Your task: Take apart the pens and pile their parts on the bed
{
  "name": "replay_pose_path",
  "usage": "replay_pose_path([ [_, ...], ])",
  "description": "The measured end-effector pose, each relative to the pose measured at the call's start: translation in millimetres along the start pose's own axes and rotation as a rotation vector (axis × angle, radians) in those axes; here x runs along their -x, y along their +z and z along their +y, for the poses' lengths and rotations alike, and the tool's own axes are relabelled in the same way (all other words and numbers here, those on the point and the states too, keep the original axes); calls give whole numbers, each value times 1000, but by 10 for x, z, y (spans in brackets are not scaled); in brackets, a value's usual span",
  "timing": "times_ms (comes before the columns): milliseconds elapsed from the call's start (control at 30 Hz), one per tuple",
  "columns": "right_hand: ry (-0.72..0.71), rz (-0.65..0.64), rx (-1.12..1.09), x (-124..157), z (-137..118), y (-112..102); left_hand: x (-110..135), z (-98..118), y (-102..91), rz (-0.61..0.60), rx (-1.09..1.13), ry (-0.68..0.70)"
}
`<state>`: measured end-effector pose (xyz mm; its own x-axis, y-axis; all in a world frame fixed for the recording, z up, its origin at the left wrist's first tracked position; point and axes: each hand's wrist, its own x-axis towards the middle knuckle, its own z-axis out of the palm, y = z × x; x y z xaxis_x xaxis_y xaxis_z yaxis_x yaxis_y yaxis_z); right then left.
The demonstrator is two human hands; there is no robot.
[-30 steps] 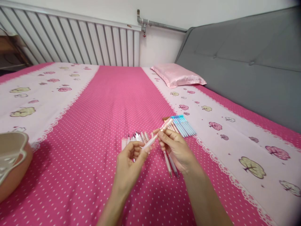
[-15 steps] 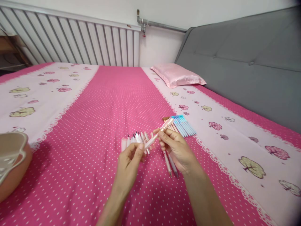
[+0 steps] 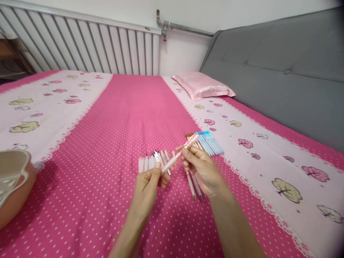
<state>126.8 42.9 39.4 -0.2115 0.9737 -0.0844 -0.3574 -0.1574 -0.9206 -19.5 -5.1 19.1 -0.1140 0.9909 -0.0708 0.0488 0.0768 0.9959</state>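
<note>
My right hand (image 3: 201,168) pinches a pale pink pen (image 3: 179,156) near its upper half and holds it slanted above the bed. Two more pens (image 3: 194,185) hang down from the same hand. My left hand (image 3: 149,186) is closed at the pen's lower tip, thumb and fingers pinched together there. Just beyond my left hand lies a row of white and pink pen caps and pens (image 3: 156,160) on the pink dotted bedspread (image 3: 113,143). A bundle of blue and brown pens (image 3: 208,142) lies beyond my right hand.
A tan bowl-like container (image 3: 13,182) sits at the left edge. A pink satin pillow (image 3: 204,86) lies at the far right by the grey padded headboard (image 3: 274,79). A white radiator (image 3: 80,46) runs along the far wall.
My left hand slid slightly down and forward along the pen toward its lower tip. My right hand and the pens it holds stayed almost still.
</note>
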Motion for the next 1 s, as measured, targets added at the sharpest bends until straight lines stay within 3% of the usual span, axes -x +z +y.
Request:
replay_pose_path([
  [267,2,-6,-2,-5,4,2,-6,75,38,183,-134,83],
  [500,-12,9,-12,9,-23,-7,14,68,-1,9,-103,77],
  [733,-71,87,-134,11,-114,-71,-2,55,-14,-1,33,19],
  [1000,27,13,-250,4,-78,-10,-12,32,-1,-30,-10,0],
])
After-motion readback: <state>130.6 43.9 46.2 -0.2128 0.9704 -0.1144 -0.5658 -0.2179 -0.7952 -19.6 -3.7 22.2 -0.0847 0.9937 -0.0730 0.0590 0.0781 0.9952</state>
